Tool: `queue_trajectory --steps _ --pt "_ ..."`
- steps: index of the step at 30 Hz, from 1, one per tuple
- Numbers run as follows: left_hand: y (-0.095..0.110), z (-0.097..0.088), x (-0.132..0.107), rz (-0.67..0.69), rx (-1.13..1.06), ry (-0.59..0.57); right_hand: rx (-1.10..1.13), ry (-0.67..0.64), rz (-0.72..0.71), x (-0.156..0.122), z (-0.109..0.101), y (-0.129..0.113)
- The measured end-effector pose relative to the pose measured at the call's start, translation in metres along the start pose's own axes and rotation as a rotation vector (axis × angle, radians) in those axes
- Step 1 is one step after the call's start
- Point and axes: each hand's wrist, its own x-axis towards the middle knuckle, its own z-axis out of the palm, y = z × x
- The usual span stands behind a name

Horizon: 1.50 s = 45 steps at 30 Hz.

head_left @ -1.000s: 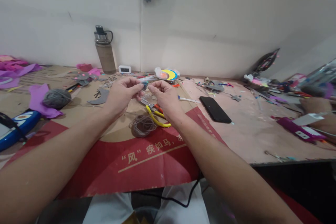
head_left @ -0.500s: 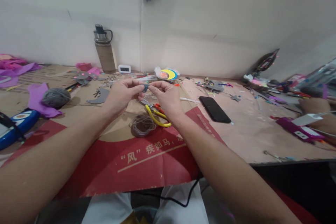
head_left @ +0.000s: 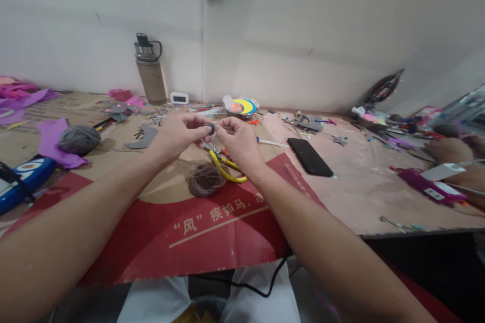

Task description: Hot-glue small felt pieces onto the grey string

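Pinching a small dark piece [head_left: 210,129] between the fingertips, the left hand [head_left: 181,135] and right hand [head_left: 237,137] meet above and just beyond the pliers [head_left: 230,178]. Both sets of fingers look pressed together on it, but they cover much of the piece, so I cannot tell how firmly each side holds.

Slipping seems the likeliest trouble: with so little to grip, an uneven pull could pop the piece loose. It might then drop near the pliers or among the scraps [head_left: 161,117] beyond them, where something so small and dull would be hard to find.

The right wrist hangs close over the pliers' handles; lowering it carelessly could nudge them into the coil of string [head_left: 206,181] just to their left. Loose loops might catch on a handle and tangle. Whether coil and pliers touch is unclear.
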Motion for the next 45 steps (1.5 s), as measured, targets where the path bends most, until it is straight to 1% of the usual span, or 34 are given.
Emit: queue_trajectory --steps 3,5,14,21,28,30,33,37,41,45 --pt "0.003 0.0 -0.002 0.022 0.103 0.015 -0.013 -0.013 -0.022 -0.001 0.002 0.002" --pt "0.003 0.0 -0.002 0.029 0.129 0.034 0.0 -0.023 -0.033 -0.001 0.003 0.002" --pt "-0.001 -0.002 0.0 -0.046 0.053 0.088 0.021 -0.084 -0.004 -0.002 -0.005 -0.006" --pt "0.004 0.002 -0.004 -0.025 0.124 0.06 -0.043 -0.029 -0.025 -0.003 -0.003 -0.004" --pt "-0.006 0.001 0.003 -0.085 -0.064 -0.048 -0.05 0.037 0.045 0.002 -0.007 -0.001" --pt "-0.007 0.001 0.003 -0.091 -0.051 -0.05 -0.043 0.032 0.057 0.001 -0.007 -0.001" --pt "-0.006 0.0 0.002 -0.085 0.013 -0.022 -0.018 0.005 0.062 -0.002 -0.006 -0.002" --pt "-0.003 0.0 0.0 -0.064 0.075 0.015 0.008 -0.026 0.04 -0.003 -0.004 -0.002" --pt "-0.003 -0.002 0.0 -0.059 0.117 0.035 -0.028 -0.033 -0.007 -0.002 -0.003 0.002" --pt "-0.008 -0.003 0.003 -0.116 0.022 0.034 -0.089 -0.012 -0.069 -0.002 -0.004 0.005"
